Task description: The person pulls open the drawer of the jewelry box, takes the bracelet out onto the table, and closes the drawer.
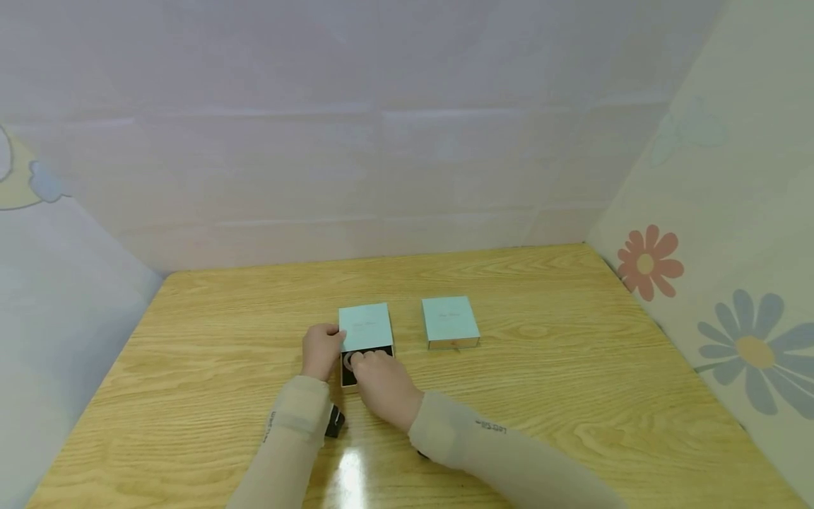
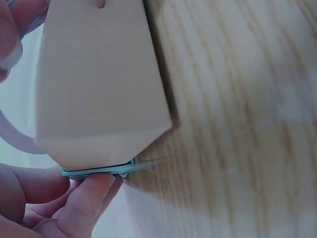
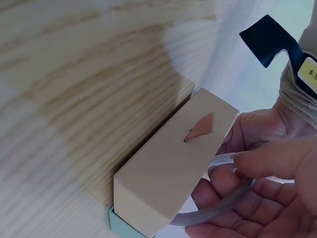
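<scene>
A mint-green slide-out box [image 1: 365, 326] lies on the table with its beige drawer [image 3: 166, 166] pulled out toward me, black inside. My left hand [image 1: 321, 350] grips the mint sleeve [image 2: 96, 171] at its left side, thumb and fingers closed on the edge. With my right hand [image 1: 388, 389] I pinch a pale translucent bangle [image 3: 213, 212] between thumb and curled fingers. The bangle stands partly over the open side of the drawer, its far part hidden behind the drawer wall. A small tan pull tab [image 3: 202, 126] sits on the drawer's front.
A second mint-green box [image 1: 450, 319], closed, lies to the right on the wooden table [image 1: 559, 367]. A black camera mount [image 3: 270, 42] with a strap is on the left wrist. Pale walls with printed flowers [image 1: 650, 263] stand behind and beside the table.
</scene>
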Motion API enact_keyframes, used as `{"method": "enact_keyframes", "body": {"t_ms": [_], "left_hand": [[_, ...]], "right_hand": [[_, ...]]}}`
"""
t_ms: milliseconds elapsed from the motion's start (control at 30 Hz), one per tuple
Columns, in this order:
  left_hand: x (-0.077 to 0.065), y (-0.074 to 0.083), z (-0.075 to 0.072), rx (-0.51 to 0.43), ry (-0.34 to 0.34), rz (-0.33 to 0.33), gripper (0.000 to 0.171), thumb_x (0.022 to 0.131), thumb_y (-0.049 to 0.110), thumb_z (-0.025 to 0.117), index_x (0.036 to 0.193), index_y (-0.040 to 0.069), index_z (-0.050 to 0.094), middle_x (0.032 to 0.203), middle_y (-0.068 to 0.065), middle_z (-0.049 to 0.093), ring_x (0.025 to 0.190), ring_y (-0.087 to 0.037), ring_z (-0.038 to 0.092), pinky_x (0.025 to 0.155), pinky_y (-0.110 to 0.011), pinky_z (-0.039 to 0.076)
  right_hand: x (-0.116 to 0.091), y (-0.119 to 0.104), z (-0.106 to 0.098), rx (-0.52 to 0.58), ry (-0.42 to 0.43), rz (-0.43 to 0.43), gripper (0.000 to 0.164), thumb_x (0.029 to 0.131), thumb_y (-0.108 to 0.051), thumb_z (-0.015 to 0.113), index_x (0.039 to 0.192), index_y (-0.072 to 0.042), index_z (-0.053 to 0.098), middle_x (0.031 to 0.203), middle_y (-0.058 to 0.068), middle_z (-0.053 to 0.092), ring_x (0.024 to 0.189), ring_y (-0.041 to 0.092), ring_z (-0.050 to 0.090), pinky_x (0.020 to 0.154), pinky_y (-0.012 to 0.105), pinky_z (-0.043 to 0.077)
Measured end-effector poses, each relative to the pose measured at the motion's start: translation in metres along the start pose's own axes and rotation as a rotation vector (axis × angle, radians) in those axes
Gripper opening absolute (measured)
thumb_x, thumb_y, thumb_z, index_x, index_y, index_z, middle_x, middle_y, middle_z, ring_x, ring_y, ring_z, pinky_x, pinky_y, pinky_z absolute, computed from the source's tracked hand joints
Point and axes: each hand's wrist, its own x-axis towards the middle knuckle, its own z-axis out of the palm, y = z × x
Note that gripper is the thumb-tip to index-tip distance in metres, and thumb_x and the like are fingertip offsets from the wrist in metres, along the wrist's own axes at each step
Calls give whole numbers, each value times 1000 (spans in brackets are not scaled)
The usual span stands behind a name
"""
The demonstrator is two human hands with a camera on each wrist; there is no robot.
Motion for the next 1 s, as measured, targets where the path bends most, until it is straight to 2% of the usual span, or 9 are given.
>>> {"method": "enact_keyframes", "body": {"t_ms": [200, 367, 500, 667, 833, 1000], "left_hand": [[-2, 1, 0, -4, -6, -5, 32, 100, 3, 50, 124, -17, 56, 126, -34, 54, 119, -45, 51, 95, -52, 46], [-2, 2, 0, -15, 3, -5, 31, 99, 2, 49, 122, -17, 57, 123, -34, 56, 114, -44, 54, 93, -51, 47], [-1, 2, 1, -17, 7, -9, 31, 99, 3, 50, 121, -17, 58, 122, -34, 57, 113, -44, 55, 92, -51, 48], [-1, 2, 2, -10, 14, -3, 31, 98, 2, 52, 120, -18, 58, 123, -34, 56, 114, -44, 54, 93, -52, 47], [-1, 2, 2, -1, 25, 9, 29, 97, 2, 53, 118, -18, 60, 120, -33, 58, 112, -44, 55, 91, -51, 48], [-1, 2, 1, 10, 30, 21, 29, 97, 1, 53, 117, -18, 61, 120, -33, 59, 110, -43, 56, 91, -50, 49]], "right_hand": [[-4, 3, -3, -22, 23, -23, 6, 93, -3, 64, 90, -2, 70, 77, 5, 67, 69, 15, 65, 59, 21, 52], [-6, 9, -5, 3, 50, -39, 2, 90, -3, 68, 91, -3, 69, 79, 5, 68, 70, 14, 66, 60, 19, 52], [-6, 14, -5, -1, 76, -62, 11, 87, -4, 73, 97, -3, 68, 88, 5, 71, 78, 14, 68, 66, 18, 53], [-5, 20, -5, -11, 130, -77, 9, 88, -6, 71, 96, -3, 69, 88, 5, 72, 77, 13, 69, 65, 16, 53], [-4, 23, -6, -4, 155, -79, 3, 90, -6, 69, 89, -4, 68, 83, 4, 72, 72, 12, 69, 61, 15, 53], [-4, 27, -6, 80, 154, -58, 3, 92, -4, 65, 93, -4, 69, 84, 7, 71, 73, 14, 69, 61, 17, 53]]}}
